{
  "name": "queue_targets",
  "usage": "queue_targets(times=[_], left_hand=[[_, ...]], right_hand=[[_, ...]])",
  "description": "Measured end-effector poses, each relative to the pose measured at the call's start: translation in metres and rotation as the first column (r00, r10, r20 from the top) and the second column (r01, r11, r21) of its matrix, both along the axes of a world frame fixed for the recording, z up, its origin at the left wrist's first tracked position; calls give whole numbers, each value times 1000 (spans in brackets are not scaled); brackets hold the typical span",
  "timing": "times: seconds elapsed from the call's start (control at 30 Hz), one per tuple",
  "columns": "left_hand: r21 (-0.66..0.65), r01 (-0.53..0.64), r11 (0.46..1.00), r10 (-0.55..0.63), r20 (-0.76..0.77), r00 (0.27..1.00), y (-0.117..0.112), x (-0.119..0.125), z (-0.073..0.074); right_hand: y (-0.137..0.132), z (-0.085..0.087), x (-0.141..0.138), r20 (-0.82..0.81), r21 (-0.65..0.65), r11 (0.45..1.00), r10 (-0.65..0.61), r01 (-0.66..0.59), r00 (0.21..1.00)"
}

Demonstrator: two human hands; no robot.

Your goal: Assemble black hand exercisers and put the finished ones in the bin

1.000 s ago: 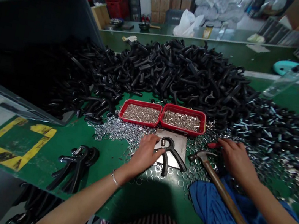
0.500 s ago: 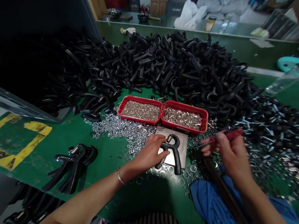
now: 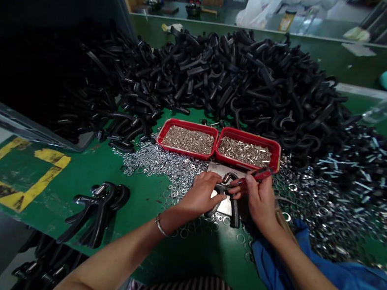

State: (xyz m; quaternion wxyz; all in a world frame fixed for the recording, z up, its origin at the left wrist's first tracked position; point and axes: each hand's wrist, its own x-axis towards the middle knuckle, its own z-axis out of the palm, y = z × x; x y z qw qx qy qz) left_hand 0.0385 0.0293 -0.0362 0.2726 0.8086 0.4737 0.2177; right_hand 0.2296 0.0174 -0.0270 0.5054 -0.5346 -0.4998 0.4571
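On a small metal plate lies a black A-shaped hand grip exerciser with a coil spring near its top. My left hand is closed around its left side and holds it against the plate. Pinched in my right hand is a red-handled screwdriver, its tip end at the middle of the hand grip; the fingers hide the exact contact. Just behind the plate stand two red trays, the left tray with tiny metal parts and the right tray with small pins.
A large heap of black handles spreads behind the trays, spilling from a grey crate at left. Loose washers surround the plate. Assembled hand grips stand at front left. A blue cloth lies at right.
My right hand has moved left with the screwdriver, from beside the plate to the hand grip. My left hand keeps its hold. The view has shifted slightly.
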Motion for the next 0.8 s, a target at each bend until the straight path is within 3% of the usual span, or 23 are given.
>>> queue_targets(times=[0.2, 0.43, 0.57, 0.7, 0.8], left_hand=[[-39, -8, 999, 8, 0, 1000, 0, 1, 5], [-55, -11, 998, 12, 15, 1000, 1, 1, 8], [-55, -3, 998, 5, 31, 1000, 1, 0, 6], [-65, 13, 998, -10, 46, 999, 0, -2, 2], [-72, 22, 997, -17, 61, 998, 0, -3, 3]], right_hand=[[1, -2, -4, -37, 2, 1000, -15, 15, 999], [2, 7, -3, 7, -27, 1000, 4, -4, 1000], [0, 16, 1, 207, -41, 996, 91, -84, 974], [-3, 27, 1, 479, 22, 986, 137, -168, 867], [6, 33, -4, 476, 14, 979, 173, -204, 862]])
